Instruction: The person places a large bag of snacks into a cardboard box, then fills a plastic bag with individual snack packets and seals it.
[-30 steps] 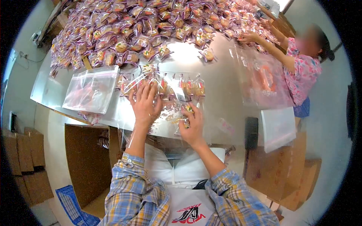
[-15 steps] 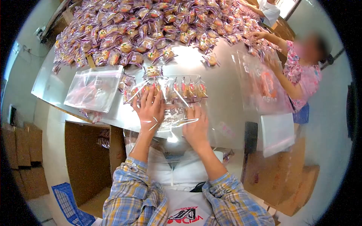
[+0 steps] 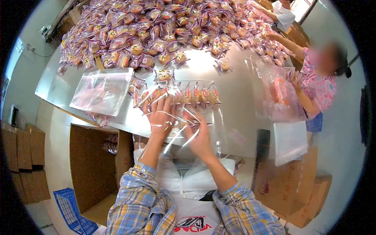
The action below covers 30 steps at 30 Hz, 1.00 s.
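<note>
A row of individually wrapped small cakes stands side by side in a large clear plastic bag on the metal table. My left hand is inside the bag, its fingers stretched out against the left part of the row. My right hand, also under the clear film, is curled round a wrapped cake just in front of the row; glare on the film partly hides it. Behind the row lies a single wrapped cake.
A heap of wrapped cakes covers the table's far side. Flat clear bags lie at left, more bags at right. An open cardboard box stands below left. A co-worker handles packets at right.
My right hand has turned inward and closed round a wrapped cake near the row. My left hand stays at the row. The co-worker's hand at right now holds packets beside a bag.
</note>
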Motion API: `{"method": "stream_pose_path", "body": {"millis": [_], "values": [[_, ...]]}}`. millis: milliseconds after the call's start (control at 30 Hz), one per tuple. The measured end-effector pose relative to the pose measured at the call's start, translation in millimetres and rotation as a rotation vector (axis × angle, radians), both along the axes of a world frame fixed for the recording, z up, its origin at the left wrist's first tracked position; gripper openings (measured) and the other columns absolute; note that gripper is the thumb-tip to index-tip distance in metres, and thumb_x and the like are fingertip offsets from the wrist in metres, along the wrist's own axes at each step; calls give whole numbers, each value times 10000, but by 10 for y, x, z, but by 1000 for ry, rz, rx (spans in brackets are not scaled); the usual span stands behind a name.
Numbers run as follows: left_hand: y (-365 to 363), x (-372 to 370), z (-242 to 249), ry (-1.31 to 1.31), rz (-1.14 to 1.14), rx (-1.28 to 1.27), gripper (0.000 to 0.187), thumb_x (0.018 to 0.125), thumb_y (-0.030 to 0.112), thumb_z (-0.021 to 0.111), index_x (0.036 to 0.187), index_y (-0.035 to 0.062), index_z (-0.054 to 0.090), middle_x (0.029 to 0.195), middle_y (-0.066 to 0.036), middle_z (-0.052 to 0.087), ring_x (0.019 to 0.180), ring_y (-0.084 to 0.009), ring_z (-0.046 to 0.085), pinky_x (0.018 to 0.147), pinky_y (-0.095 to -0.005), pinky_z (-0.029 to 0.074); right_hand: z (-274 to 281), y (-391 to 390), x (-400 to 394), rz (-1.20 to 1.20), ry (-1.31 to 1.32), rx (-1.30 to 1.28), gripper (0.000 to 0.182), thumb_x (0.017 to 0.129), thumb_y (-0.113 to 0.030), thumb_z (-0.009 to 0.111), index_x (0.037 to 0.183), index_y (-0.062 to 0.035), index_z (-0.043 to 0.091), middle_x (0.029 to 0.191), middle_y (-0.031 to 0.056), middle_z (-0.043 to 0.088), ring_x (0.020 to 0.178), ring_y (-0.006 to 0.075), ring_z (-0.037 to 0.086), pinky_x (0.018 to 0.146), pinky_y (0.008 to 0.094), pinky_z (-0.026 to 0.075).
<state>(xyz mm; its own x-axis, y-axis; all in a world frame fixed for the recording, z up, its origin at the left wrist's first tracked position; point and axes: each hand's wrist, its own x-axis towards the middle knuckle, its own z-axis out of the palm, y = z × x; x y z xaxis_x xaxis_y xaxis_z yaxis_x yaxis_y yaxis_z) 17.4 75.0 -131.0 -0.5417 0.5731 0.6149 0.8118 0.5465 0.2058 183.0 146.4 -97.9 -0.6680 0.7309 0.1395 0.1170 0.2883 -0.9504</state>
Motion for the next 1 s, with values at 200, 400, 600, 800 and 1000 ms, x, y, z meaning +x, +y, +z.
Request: {"method": "stream_pose_path", "body": {"millis": [200, 400, 600, 800, 1000], "values": [[-30, -18, -83, -21, -21, -49, 559, 849, 214, 733, 1394, 192, 611, 1494, -80, 555, 1391, -263, 480, 1199, -579, 166, 6, -11, -158, 83, 372, -669, 459, 998, -102, 653, 1397, -51, 430, 1285, 110, 571, 921, 190, 682, 694, 280, 576], [-73, 30, 149, -91, -91, -71, 626, 790, 387, 754, 1376, 203, 639, 1508, -73, 534, 1378, -264, 470, 1215, -573, 114, -195, -17, -58, 131, 516, -859, 688, 913, -50, 691, 1528, -77, 386, 1494, 136, 470, 1093, 195, 638, 776, 309, 579], [-23, -30, -12, 33, -29, -53, 477, 832, 335, 715, 1299, 240, 688, 1516, -35, 535, 1379, -216, 481, 1208, -566, 159, -282, -148, -251, 158, 359, -605, 539, 887, 42, 706, 1349, -76, 454, 1320, 97, 543, 1075, 168, 627, 813, 301, 575], [-2, -104, -136, 152, 20, -132, 566, 829, 271, 717, 1390, 252, 641, 1537, -68, 517, 1411, -231, 459, 1211, -574, 141, -222, -38, -472, 89, 361, -117, 501, 863, -20, 728, 1311, -48, 505, 1245, 118, 556, 1076, 243, 626, 913, 350, 538], [-33, 43, 126, -89, -59, -6, 568, 832, 250, 713, 1395, 237, 637, 1531, -77, 527, 1408, -236, 468, 1210, -576, 141, -165, 233, -531, 73, 328, 578, 465, 788, -123, 789, 1218, -12, 652, 1212, 160, 605, 1087, 351, 602, 946, 435, 500]]}}
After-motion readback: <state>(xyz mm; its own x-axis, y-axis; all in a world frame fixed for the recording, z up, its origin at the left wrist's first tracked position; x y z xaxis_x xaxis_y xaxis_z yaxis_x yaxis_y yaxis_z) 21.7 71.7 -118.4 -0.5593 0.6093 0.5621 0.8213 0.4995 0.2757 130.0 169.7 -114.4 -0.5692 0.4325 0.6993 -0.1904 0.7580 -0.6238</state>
